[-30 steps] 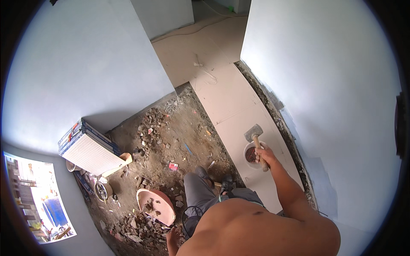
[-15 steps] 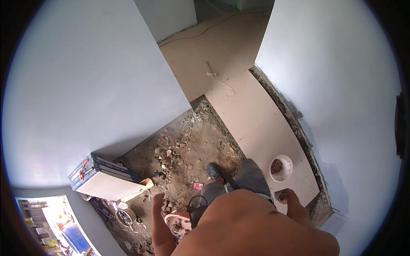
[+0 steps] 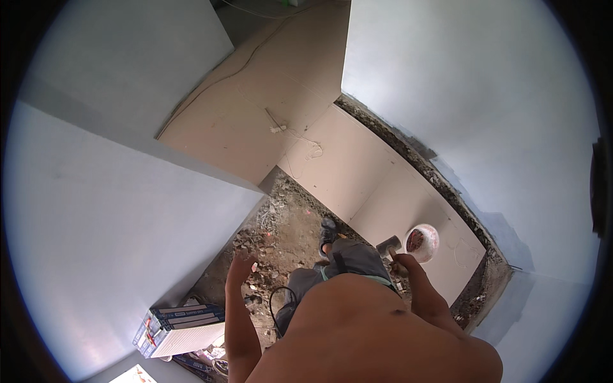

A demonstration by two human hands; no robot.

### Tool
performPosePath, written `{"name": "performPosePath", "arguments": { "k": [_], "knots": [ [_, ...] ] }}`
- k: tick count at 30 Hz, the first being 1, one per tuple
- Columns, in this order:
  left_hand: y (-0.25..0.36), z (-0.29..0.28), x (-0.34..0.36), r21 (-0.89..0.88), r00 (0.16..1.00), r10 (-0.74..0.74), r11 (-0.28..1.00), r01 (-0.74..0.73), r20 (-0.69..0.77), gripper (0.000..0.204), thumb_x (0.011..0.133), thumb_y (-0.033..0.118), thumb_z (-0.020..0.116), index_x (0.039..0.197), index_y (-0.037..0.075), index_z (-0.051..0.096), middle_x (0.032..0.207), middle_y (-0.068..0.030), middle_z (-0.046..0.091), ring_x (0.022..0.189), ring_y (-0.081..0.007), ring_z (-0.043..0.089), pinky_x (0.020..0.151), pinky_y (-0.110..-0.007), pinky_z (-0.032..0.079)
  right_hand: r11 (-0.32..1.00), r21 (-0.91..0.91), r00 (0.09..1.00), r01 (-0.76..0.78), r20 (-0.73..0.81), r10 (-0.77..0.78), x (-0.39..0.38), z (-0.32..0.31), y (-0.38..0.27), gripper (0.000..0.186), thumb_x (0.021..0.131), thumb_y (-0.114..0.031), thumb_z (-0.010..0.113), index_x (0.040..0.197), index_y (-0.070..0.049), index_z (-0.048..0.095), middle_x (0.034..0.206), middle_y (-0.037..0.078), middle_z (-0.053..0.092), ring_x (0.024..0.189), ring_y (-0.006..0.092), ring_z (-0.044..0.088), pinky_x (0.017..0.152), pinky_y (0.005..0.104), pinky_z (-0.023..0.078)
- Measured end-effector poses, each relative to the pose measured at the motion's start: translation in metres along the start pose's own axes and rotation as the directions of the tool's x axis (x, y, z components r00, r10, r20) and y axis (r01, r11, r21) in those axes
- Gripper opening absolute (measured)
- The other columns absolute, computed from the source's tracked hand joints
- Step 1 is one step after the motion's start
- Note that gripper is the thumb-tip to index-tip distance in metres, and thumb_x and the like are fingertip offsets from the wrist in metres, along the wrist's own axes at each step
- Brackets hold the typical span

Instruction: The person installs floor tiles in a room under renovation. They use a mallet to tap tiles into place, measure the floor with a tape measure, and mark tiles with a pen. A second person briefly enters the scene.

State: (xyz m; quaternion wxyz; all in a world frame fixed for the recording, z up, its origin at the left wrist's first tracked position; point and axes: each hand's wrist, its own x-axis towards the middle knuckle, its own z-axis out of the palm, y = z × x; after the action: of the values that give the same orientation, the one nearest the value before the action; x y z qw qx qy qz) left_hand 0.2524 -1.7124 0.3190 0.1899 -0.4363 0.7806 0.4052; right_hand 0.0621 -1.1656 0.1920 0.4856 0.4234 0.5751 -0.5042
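Forearms rise from the lower edge. Left hand (image 3: 239, 265) hangs free over rubble (image 3: 274, 236), fingers loosely apart, holding nothing. Right hand (image 3: 402, 262) has its fingers clamped round the handle of one rubber mallet (image 3: 389, 246), dark head up, just beside a single round white bowl (image 3: 423, 242) with a reddish-brown inside. That bowl sits on smooth beige floor tiles (image 3: 357, 172), two large slabs laid side by side. Rough grey debris borders them. One stack of boxed tiles (image 3: 179, 329) leans at lower left, against plain white walls (image 3: 128, 210).
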Motion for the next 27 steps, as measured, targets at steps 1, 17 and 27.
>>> {"name": "performPosePath", "arguments": {
  "k": [1, 17, 27],
  "knots": [
    [-0.009, 0.002, 0.011, 0.019, 1.0, 0.024, 1.0, -0.024, 0.007, 0.065, 0.086, 0.042, 0.061, 0.127, -0.006, 0.05, 0.124, -0.0269, 0.057, 0.119, -0.0371, 0.053, 0.099, -0.041, 0.041, 0.997, 0.078, 0.999, -0.008, 0.044, 0.005, 0.011, 0.006, -0.017, 0.008, 0.089, -0.009, 0.051, 0.088, -0.001, 0.05, 0.065, 0.008, 0.051, 0.045, 0.018, 0.05, 0.049, 0.0404, 0.05],
    [0.065, -0.022, 0.148, -0.022, 0.982, 0.005, 1.0, -0.001, 0.191, 0.072, 0.085, 0.042, 0.064, 0.132, -0.009, 0.044, 0.123, -0.0272, 0.058, 0.119, -0.0355, 0.054, 0.098, -0.041, 0.042, 0.319, -0.374, 0.208, 0.871, -0.309, -0.928, -0.241, 0.185, -0.361, 0.025, 0.085, -0.007, 0.054, 0.107, 0.003, 0.048, 0.073, 0.003, 0.052, 0.053, 0.0091, 0.052, 0.049, 0.0235, 0.045],
    [0.127, -0.062, 0.23, -0.073, 0.978, 0.081, 0.995, -0.068, 0.192, 0.073, 0.086, 0.042, 0.063, 0.133, -0.009, 0.042, 0.128, -0.0302, 0.052, 0.116, -0.0368, 0.056, 0.096, -0.042, 0.045, 0.371, -0.188, 0.28, 0.909, -0.384, -0.88, -0.276, 0.231, -0.493, 0.022, 0.093, -0.026, 0.057, 0.085, -0.006, 0.052, 0.058, 0.0, 0.047, 0.041, 0.0091, 0.044, 0.039, 0.0251, 0.04]
  ]
}}
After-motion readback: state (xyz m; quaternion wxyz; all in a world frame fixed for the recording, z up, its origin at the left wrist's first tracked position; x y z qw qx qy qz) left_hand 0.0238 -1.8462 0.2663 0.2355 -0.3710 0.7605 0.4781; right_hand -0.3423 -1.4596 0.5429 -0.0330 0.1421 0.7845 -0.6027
